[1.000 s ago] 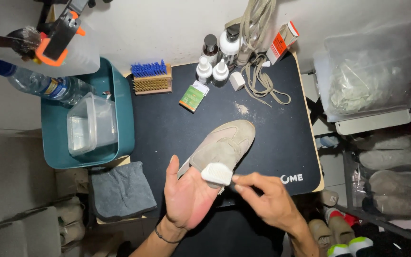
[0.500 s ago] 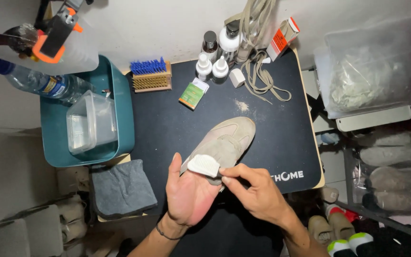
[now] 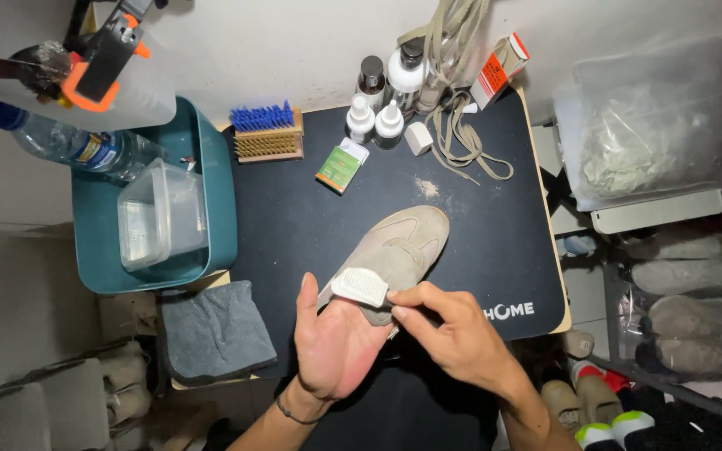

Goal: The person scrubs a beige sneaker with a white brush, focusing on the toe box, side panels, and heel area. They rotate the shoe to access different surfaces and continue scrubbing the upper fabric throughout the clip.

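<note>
At the lower centre of the frame, the left hand (image 3: pixel 334 347) lies palm up under the heel of a beige suede sneaker (image 3: pixel 394 255), its grip cupped around the shoe. The right hand (image 3: pixel 453 334) pinches a small white rectangular eraser block (image 3: pixel 361 288) against the heel. The sneaker rests toe-up on the black mat (image 3: pixel 311 225) covering the counter, near a teal plastic bin (image 3: pixel 215 209) at left.
</note>
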